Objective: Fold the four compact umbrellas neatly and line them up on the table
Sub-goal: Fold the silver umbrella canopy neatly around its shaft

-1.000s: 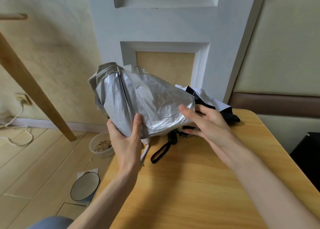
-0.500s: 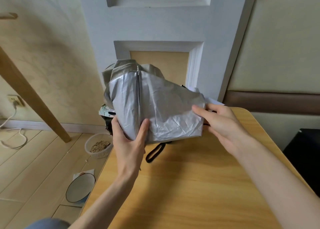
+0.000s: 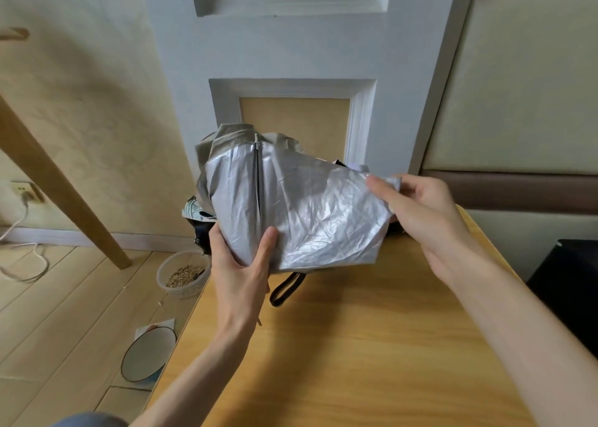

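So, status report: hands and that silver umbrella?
Left hand grips silver umbrella at its base. Right hand pinches a canopy corner. Other umbrellas heaped behind.

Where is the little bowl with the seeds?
In the head view, the plastic bowl sits on the floor, left of the table, near the slanted wooden leg.

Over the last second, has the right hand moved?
Yes. The right hand has shifted rightward, past the right edge of the white-framed wall panel, stretching the silver umbrella canopy outward.

Umbrella (image 3: 310, 213): crinkled silver cloth, glossy, with a thin metal rib. Tabletop (image 3: 356, 362): smooth, light wood grain. Floor bowl (image 3: 182, 273): translucent plastic.
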A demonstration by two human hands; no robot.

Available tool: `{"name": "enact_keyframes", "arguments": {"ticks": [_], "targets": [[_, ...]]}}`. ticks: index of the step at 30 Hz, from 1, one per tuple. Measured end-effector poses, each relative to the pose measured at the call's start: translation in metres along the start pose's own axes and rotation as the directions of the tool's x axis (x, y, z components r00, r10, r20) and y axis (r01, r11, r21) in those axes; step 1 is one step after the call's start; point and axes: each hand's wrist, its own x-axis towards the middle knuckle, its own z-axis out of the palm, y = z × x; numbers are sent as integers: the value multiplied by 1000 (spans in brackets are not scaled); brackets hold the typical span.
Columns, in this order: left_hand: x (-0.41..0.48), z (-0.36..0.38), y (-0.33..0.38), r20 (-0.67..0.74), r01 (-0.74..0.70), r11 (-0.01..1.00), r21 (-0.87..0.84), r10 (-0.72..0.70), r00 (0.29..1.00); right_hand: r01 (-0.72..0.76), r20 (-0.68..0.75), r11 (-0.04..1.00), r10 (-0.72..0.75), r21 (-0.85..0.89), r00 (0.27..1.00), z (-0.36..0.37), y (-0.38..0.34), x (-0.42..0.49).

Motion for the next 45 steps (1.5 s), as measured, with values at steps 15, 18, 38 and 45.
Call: {"name": "enact_keyframes", "arguments": {"ticks": [15, 18, 38, 45], "targets": [[1, 6, -19, 424, -218, 918, 330, 62, 904, 302, 439, 910, -157, -283, 885, 75, -89, 23], [-12, 8, -14, 409, -242, 926, 290, 108, 906, 238, 485, 914, -54, -327, 873, 92, -88, 39], [-5, -1, -7, 476, -179, 976, 122, 101, 874, 296, 525, 644, 194, -705, 829, 35, -77, 61], [-6, -3, 3, 541, -246, 965, 87, 161, 825, 272, 493, 627, 208, -730, 845, 19, -53, 64]]}}
